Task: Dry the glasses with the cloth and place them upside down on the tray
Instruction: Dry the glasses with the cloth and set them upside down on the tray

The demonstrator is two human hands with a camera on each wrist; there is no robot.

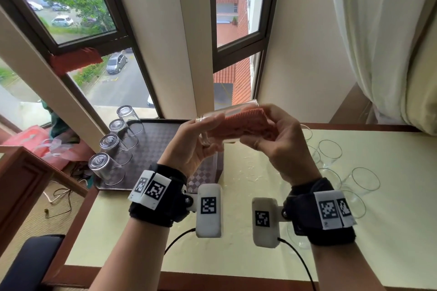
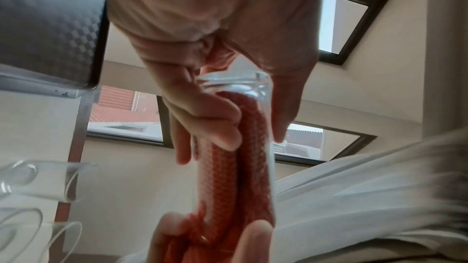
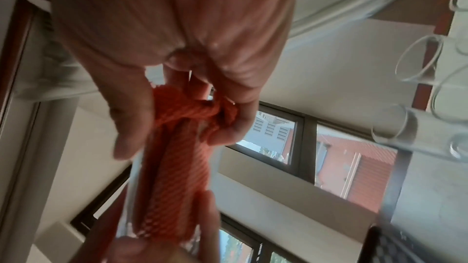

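Holding a clear glass [image 1: 227, 111] on its side up in the air, the left hand [image 1: 196, 146] wraps its fingers round the bottom end. The right hand [image 1: 281, 146] pinches an orange cloth [image 1: 246, 120] that is stuffed inside the glass. Four glasses [image 1: 113, 144] already stand upside down on the dark tray [image 1: 153, 149] to the left. Several more wait on the table [image 1: 236, 231] to the right, so I think the job is about half done.
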